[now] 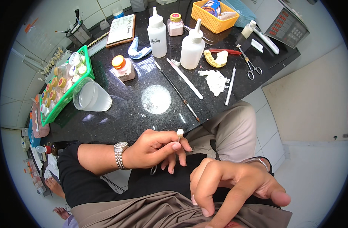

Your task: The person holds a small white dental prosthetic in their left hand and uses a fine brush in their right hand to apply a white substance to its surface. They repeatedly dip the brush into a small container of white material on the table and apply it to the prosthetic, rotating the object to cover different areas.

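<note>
Over my lap, near the table's front edge, my left hand (158, 150) is closed in a pinch. A small white tooth crown (180, 132) stands up between its thumb and forefinger. Beneath the palm a metal ring (154, 170) shows, like a clamp's finger loop; the rest of that tool is hidden by the hand. My right hand (234, 180) is lower and to the right, with its fingers spread and nothing seen in them. On the table ahead lie a thin brush (177, 92), a white stick (184, 79) and a round patch of white powder (156, 99).
A clear cup of cloudy liquid (102, 99) stands left by a green basket of jars (63, 110). White squeeze bottles (192, 51), an orange-lidded jar (122, 70), a yellow dental cast (216, 60), crumpled tissue (216, 81) and scissor-handled forceps (251, 66) sit farther back. Another person's hand (55, 187) shows lower left.
</note>
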{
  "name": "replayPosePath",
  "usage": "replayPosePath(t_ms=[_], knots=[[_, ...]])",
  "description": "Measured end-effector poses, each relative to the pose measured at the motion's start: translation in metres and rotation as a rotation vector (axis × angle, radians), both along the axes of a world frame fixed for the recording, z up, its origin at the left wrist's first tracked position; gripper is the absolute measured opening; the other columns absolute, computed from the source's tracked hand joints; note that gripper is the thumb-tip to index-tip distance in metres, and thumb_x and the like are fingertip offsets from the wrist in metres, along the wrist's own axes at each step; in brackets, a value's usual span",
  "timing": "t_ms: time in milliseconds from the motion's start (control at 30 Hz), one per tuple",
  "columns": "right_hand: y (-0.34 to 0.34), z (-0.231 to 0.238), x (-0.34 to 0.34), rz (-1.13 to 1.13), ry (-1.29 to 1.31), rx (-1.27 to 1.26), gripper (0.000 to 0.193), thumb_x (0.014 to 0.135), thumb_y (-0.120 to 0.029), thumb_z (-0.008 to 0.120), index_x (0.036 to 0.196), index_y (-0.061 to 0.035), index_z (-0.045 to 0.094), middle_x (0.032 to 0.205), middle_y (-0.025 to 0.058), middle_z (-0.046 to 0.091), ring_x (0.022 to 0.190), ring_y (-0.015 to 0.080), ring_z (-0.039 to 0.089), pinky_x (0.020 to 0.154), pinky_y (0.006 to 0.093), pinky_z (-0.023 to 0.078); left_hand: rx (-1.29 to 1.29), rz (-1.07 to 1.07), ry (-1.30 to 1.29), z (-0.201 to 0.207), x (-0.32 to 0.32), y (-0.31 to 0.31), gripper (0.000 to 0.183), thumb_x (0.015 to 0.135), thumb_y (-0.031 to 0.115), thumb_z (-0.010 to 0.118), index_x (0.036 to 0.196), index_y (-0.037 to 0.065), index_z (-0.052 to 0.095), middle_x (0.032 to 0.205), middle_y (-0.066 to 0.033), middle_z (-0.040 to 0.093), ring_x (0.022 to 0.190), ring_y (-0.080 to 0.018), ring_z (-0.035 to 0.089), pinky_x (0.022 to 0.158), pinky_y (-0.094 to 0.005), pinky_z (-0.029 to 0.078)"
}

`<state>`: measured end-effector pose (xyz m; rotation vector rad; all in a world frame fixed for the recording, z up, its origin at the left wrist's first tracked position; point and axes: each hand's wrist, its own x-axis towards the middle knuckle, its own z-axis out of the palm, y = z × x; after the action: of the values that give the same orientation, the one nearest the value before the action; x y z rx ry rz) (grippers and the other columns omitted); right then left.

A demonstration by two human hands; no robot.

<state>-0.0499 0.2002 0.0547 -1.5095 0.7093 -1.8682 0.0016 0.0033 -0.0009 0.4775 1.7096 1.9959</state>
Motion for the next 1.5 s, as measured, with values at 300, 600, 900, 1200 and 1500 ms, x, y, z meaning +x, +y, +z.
replayPosePath(t_ms=[300, 600, 900, 1200, 1500], knots=[[0.017, -0.019, -0.019, -0.542, -0.658, 0.182, 0.079, 0.086, -0.06, 0.015, 0.121, 0.0066, 0.038, 0.118, 0.0147, 0.044, 0.102, 0.0188, 0.042, 0.085, 0.032, 0.034, 0.109, -0.021, -0.156, -0.004, 0.003, 0.0, 0.026, 0.095, 0.015, 0.034, 0.104, -0.004, 0.049, 0.079, -0.0113, 0.063, 0.057, -0.011, 0.061, 0.044, -0.0177, 0.046], [0.025, -0.017, -0.019, -0.59, -0.7, 0.198, 0.072, 0.087, -0.056, 0.018, 0.121, 0.0043, 0.039, 0.116, 0.014, 0.046, 0.101, 0.0188, 0.042, 0.085, 0.0326, 0.035, 0.118, -0.019, -0.142, -0.004, 0.001, 0.001, 0.027, 0.095, 0.016, 0.033, 0.105, -0.004, 0.049, 0.08, -0.0118, 0.062, 0.056, -0.011, 0.061, 0.044, -0.0177, 0.045], [0.024, -0.006, 0.018, -0.596, -0.22, -0.183, 0.073, 0.086, -0.061, 0.021, 0.129, -0.0024, 0.025, 0.09, 0.0175, 0.06, 0.097, 0.0255, 0.043, 0.084, 0.0438, 0.031, 0.101, -0.009, -0.161, -0.001, 0.001, 0.001, 0.026, 0.095, 0.017, 0.035, 0.104, -0.003, 0.05, 0.078, -0.0104, 0.063, 0.055, -0.0105, 0.06, 0.044, -0.0181, 0.045], [0.014, 0.006, 0.036, -0.597, -0.126, -0.293, 0.065, 0.086, -0.057, 0.033, 0.128, -0.0076, 0.036, 0.093, 0.0041, 0.06, 0.1, 0.0244, 0.042, 0.083, 0.0457, 0.026, 0.08, 0.004, -0.155, -0.004, 0.002, 0.0, 0.024, 0.094, 0.017, 0.036, 0.103, 0.001, 0.052, 0.079, -0.0067, 0.064, 0.054, -0.0085, 0.061, 0.042, -0.0171, 0.043], [0.018, 0.0, 0.031, -0.487, 0.018, -0.249, 0.063, 0.088, -0.051, 0.037, 0.133, -0.011, 0.021, 0.093, -0.002, 0.063, 0.107, 0.0239, 0.04, 0.086, 0.0472, 0.025, 0.074, -0.006, -0.145, -0.003, 0.002, 0.001, 0.023, 0.094, 0.016, 0.036, 0.103, 0.002, 0.051, 0.078, -0.0058, 0.063, 0.054, -0.0078, 0.06, 0.042, -0.0166, 0.042]])
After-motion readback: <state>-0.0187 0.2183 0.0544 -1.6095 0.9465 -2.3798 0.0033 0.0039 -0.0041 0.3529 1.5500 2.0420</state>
